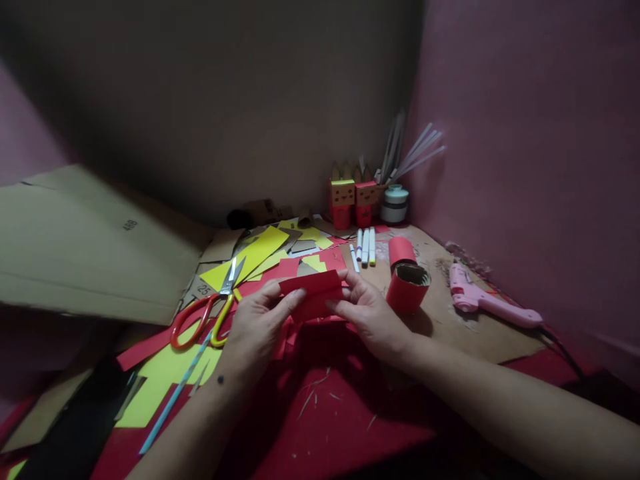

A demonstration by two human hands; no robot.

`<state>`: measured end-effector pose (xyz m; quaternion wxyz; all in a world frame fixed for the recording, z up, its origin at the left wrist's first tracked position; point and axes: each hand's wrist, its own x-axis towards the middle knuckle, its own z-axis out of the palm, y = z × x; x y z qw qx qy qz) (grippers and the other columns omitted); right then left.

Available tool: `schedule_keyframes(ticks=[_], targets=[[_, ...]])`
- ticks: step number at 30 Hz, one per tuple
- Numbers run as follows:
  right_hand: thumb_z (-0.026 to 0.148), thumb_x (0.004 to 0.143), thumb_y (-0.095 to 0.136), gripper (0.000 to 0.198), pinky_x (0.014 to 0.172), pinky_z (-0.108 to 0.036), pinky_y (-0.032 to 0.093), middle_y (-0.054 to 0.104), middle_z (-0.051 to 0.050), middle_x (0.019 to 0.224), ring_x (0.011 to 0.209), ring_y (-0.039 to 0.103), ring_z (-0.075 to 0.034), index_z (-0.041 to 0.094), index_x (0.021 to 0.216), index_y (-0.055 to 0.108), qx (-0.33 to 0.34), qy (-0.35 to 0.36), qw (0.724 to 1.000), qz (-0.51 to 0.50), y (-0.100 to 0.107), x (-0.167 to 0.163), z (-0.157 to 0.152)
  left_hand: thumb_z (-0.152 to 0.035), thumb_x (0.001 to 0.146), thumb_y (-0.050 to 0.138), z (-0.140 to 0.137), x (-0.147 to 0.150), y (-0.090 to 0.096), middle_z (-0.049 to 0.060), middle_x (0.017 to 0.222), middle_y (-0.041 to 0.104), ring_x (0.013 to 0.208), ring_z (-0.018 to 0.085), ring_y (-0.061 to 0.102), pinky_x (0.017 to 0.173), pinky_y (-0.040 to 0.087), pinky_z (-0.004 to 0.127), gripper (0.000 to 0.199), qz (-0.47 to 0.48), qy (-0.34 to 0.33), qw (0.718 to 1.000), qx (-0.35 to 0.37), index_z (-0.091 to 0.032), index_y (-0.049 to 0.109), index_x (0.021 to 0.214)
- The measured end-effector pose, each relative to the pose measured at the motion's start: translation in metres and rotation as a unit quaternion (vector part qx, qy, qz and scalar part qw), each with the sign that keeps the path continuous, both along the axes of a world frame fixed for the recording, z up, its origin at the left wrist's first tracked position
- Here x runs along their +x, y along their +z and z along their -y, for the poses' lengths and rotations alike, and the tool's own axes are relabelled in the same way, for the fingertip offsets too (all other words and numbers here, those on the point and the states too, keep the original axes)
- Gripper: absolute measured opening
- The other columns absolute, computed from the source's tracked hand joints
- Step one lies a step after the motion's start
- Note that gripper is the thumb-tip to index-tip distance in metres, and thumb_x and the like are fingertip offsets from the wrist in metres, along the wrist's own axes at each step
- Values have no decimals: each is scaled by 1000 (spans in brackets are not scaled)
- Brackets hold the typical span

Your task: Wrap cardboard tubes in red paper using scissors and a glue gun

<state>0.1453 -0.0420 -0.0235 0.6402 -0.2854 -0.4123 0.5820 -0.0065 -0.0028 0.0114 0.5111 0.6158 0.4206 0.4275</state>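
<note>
Your left hand and right hand pinch the card at its two ends, grips narrow, at the centre of your view. From there, the glue gun lies at three o'clock, the scissors at nine, neither in hand. At one o'clock, two figures look finished, faces on. Two tubes, at three o'clock before the gun, seem wrapped in red but show no faces; the card is on neither. Markers lie past one o'clock.
</note>
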Motion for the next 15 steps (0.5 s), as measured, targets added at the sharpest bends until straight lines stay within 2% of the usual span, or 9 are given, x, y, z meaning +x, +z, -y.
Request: schedule_keyframes(ticks=[5, 11, 15], targets=[[14, 78, 60, 25, 82, -33, 51, 68, 1, 89, 80, 66, -13, 21, 102, 54, 42, -3, 998, 49, -4, -2, 2, -37, 75, 68, 1, 0, -1, 6, 80, 75, 76, 21, 68, 63, 53, 28, 30, 19, -26, 997, -65, -16, 71, 97], [12, 81, 57, 25, 82, -32, 52, 68, 0, 91, 85, 66, -13, 21, 104, 55, 67, -10, 995, 79, -6, -1, 2, -33, 75, 69, -3, -1, -1, 5, 78, 74, 72, 19, 67, 70, 53, 27, 24, 23, -40, 997, -60, -15, 72, 91], [13, 81, 59, 24, 81, -31, 52, 68, 0, 91, 84, 66, -13, 21, 103, 56, 74, -15, 993, 90, -2, -1, 6, -34, 74, 69, -4, 0, -4, 5, 82, 74, 77, 20, 66, 74, 52, 30, 26, 29, -37, 997, -54, -16, 71, 93]])
